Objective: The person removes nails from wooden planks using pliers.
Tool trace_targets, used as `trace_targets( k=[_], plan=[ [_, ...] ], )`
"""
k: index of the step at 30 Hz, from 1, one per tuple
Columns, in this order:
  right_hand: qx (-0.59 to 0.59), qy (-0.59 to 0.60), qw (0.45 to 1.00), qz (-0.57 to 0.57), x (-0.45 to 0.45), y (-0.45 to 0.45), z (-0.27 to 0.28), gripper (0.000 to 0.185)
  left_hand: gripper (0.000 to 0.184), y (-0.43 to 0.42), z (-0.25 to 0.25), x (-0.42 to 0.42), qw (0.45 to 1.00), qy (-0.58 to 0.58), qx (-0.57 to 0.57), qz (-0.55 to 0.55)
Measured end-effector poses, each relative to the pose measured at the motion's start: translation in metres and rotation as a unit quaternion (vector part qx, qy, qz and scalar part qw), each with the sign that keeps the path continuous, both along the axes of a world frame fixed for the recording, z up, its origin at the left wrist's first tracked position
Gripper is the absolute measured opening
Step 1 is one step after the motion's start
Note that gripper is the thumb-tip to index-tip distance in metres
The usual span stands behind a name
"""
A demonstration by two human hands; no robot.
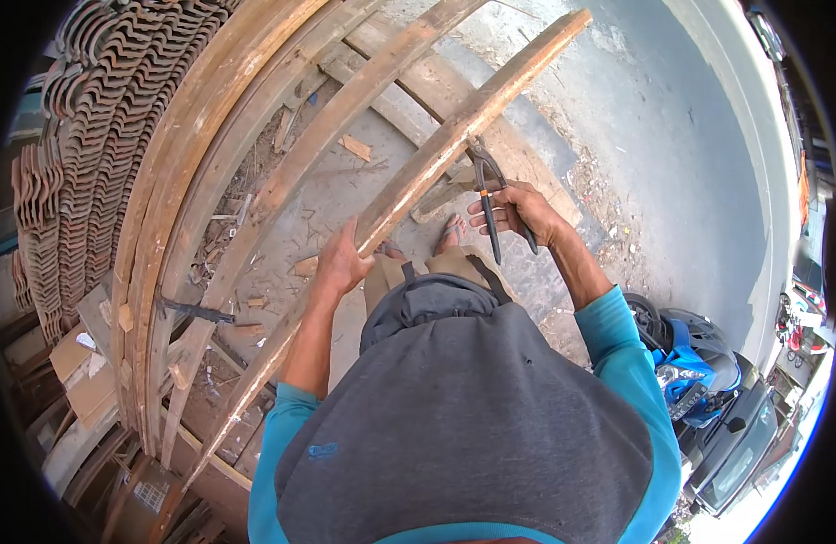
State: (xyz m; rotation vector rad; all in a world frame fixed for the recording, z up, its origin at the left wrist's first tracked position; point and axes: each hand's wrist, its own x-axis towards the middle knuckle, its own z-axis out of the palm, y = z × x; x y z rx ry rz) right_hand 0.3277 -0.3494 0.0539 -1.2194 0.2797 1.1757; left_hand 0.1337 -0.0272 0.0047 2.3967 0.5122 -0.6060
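A long wooden beam [472, 118] runs diagonally before me, and my left hand [343, 260] is closed around its near part. My right hand [517, 213] holds dark pincers [490, 195] by one handle, with the handles spread apart. The jaws of the pincers are at the side edge of the beam; whether they grip a nail there is too small to tell. Several more beams [318, 136] lie to the left, side by side. A hammer [196, 311] rests across those beams at the lower left.
Stacked roof tiles [101, 154] stand at the far left, above a cardboard box [84, 376]. Wood scraps [355, 147] litter the ground around my feet. Crosswise planks [517, 159] lie under the beams. A blue motorcycle [685, 367] and a dark car [739, 444] are at the right.
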Motion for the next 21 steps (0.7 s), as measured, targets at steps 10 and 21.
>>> trace_targets(
  k=[10, 21],
  plan=[
    [0.051, 0.083, 0.99, 0.106, 0.052, -0.024, 0.0, 0.052, 0.094, -0.016, -0.001, -0.007, 0.998, -0.016, 0.057, 0.007],
    [0.151, 0.188, 0.966, 0.092, 0.062, -0.044, -0.022, 0.049, 0.101, -0.028, -0.004, -0.011, 0.994, -0.036, 0.108, 0.007]
  ],
)
